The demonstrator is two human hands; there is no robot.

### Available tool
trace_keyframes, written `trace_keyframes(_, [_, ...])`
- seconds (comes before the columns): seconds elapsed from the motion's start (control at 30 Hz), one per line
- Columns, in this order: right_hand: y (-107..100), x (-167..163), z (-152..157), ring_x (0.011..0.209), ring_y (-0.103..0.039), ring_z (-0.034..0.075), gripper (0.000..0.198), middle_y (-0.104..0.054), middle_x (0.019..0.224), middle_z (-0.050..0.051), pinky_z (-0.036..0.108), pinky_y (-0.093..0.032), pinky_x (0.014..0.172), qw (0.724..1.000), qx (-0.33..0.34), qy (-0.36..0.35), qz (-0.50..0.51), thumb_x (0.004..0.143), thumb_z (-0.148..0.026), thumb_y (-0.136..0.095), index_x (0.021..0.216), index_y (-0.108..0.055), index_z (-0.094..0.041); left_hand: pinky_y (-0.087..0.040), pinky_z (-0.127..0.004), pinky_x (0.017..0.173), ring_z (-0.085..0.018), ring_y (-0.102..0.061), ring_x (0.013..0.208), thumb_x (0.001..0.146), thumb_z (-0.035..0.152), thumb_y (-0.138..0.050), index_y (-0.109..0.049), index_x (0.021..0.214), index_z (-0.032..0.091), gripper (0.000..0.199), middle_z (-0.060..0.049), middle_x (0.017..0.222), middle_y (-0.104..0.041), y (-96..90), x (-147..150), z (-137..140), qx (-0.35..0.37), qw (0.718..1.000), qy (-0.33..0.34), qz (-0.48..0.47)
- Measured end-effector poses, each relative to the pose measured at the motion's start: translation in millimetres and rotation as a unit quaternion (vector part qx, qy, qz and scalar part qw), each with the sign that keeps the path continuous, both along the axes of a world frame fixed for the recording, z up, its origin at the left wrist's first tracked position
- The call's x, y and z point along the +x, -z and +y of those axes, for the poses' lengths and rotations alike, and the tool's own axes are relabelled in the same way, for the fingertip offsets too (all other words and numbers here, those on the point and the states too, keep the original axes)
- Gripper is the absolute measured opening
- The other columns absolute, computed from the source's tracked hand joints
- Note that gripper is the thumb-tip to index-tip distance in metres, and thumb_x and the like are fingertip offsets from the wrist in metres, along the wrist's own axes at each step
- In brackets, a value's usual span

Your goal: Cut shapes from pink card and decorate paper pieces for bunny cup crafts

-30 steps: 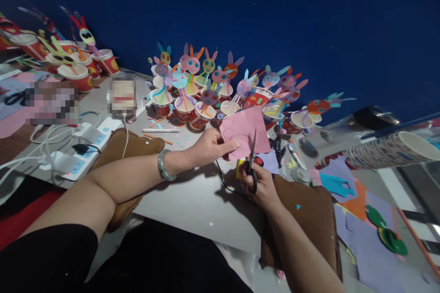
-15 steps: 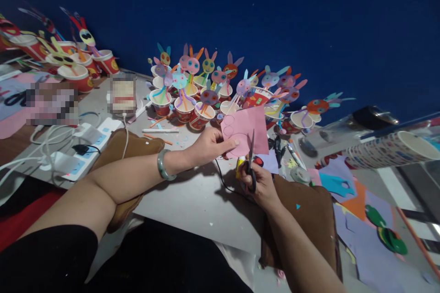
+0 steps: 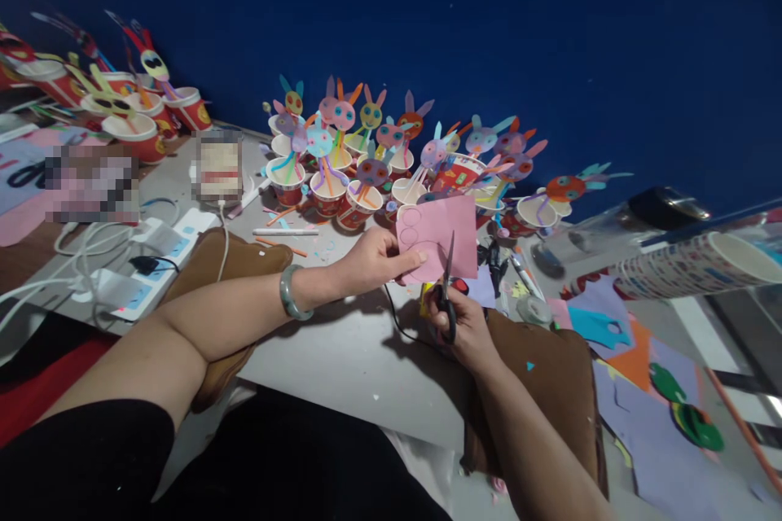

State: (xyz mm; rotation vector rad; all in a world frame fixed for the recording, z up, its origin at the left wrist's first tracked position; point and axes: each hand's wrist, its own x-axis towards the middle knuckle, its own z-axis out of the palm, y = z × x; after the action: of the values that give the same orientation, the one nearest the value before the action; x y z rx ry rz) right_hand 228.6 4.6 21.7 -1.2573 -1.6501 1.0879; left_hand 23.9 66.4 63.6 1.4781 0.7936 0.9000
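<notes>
My left hand [image 3: 382,256] pinches the left edge of a pink sheet of paper [image 3: 455,232], its thumb on top. Drawn circles mark the paper's left part, two small ones and a larger one partly under the thumb. In my right hand [image 3: 461,326] is a pair of scissors [image 3: 450,293] with black handles, fingers through the loops. The blades point up and away from me, at the paper's lower edge and over its face. Whether they are parted is hard to make out. Both hands hover above the grey table [image 3: 342,374].
Paper cups [image 3: 330,195] with paper rabbit figures stand along the blue wall. More red cups [image 3: 134,134] and a power strip [image 3: 164,260] are at left. At right lie stacked cups [image 3: 690,269], a tape roll [image 3: 533,310], coloured paper [image 3: 660,440] and a brown cushion [image 3: 543,399].
The pink paper has shifted very slightly right and down, with my left hand on it. The scissors stay at its lower edge, almost unmoved.
</notes>
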Motion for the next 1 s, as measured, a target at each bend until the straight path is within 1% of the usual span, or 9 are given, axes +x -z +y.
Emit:
trace_keyframes(0.17, [-0.3, 1.1, 1.0, 0.059, -0.038, 0.014, 0.065, -0.044, 0.061, -0.001, 0.029, -0.031, 0.055, 1.0, 0.011, 0.001, -0.006, 0.068, -0.084, -0.062, 0.061, -0.049, -0.021, -0.036, -0.018, 0.046, -0.008, -0.053, 0.048, 0.082, 0.042, -0.065, -0.062, 0.055, 0.012, 0.04, -0.003, 0.051, -0.061, -1.2, 1.1, 0.8, -0.015, 1.0, 0.002, -0.008])
trace_keyframes(0.37, [2.2, 2.9, 1.8, 0.059, -0.039, 0.014, 0.063, -0.046, 0.062, -0.001, 0.029, -0.031, 0.056, 0.999, 0.032, -0.009, -0.007, 0.071, -0.081, -0.063, 0.061, -0.051, -0.02, -0.035, -0.018, 0.046, -0.007, -0.052, 0.047, 0.081, 0.041, -0.066, -0.061, 0.053, 0.012, 0.04, -0.003, 0.051, -0.061, -2.0, 1.0, 0.6, -0.015, 1.0, -0.005, -0.009])
trace_keyframes(0.6, [1.7, 2.0, 2.0, 0.059, -0.038, 0.014, 0.063, -0.046, 0.061, -0.001, 0.029, -0.031, 0.055, 1.0, 0.027, -0.008, -0.008, 0.071, -0.082, -0.062, 0.06, -0.05, -0.021, -0.032, -0.018, 0.044, -0.006, -0.048, 0.046, 0.081, 0.039, -0.066, -0.058, 0.054, 0.013, 0.038, 0.0, 0.05, -0.058, -1.4, 1.9, 2.1, -0.007, 0.999, -0.009, -0.032])
trace_keyframes(0.77, [-0.6, 0.4, 2.2, 0.058, -0.038, 0.014, 0.062, -0.045, 0.06, -0.001, 0.029, -0.031, 0.055, 1.0, 0.022, -0.005, -0.011, 0.071, -0.08, -0.064, 0.06, -0.05, -0.02, -0.031, -0.018, 0.044, -0.005, -0.045, 0.046, 0.08, 0.042, -0.068, -0.054, 0.053, 0.014, 0.042, 0.002, 0.049, -0.053, -3.6, 1.3, 2.3, -0.003, 0.999, -0.015, -0.036])
trace_keyframes(1.0, [1.1, 1.3, 0.9, 0.059, -0.039, 0.013, 0.06, -0.046, 0.062, -0.001, 0.028, -0.032, 0.055, 1.0, 0.019, -0.013, -0.008, 0.072, -0.078, -0.064, 0.061, -0.05, -0.02, -0.031, -0.018, 0.046, -0.005, -0.045, 0.048, 0.08, 0.045, -0.067, -0.056, 0.056, 0.013, 0.041, 0.002, 0.052, -0.053, -2.6, 1.2, 2.9, -0.002, 0.999, -0.01, -0.037])
